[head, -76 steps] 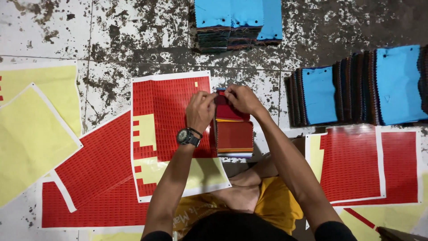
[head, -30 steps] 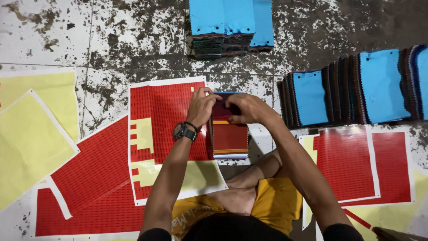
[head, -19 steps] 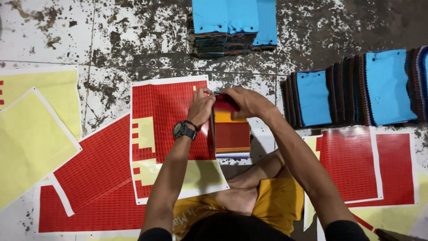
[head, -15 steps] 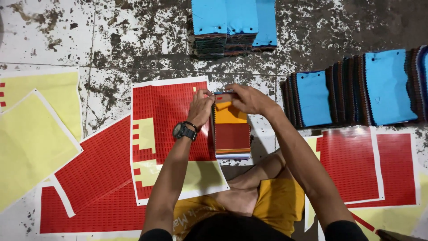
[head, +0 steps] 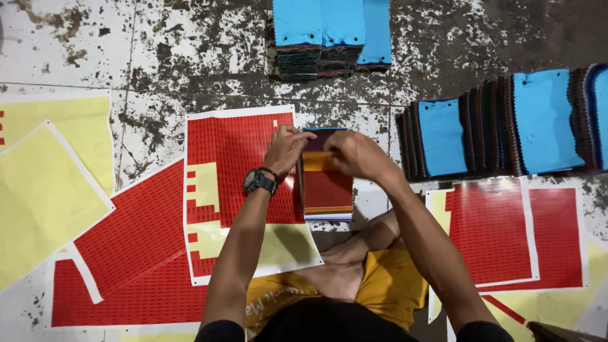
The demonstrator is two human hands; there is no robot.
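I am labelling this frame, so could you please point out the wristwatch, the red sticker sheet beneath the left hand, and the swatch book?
wristwatch [head: 258, 180], head view, dial.
red sticker sheet [head: 231, 145], head view, upper red area.
swatch book [head: 327, 190], head view, red top swatch.

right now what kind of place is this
Likely a small workshop making fabric sample cards, worked on the floor: stacks of cloth swatches, red sticker sheets and a worn concrete floor.

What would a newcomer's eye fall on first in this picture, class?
Bright red sticker sheets spread across the stained floor catch the eye first. At centre, the left hand and right hand meet over a small stack of cloth swatches. Blue-topped swatch piles line the right.
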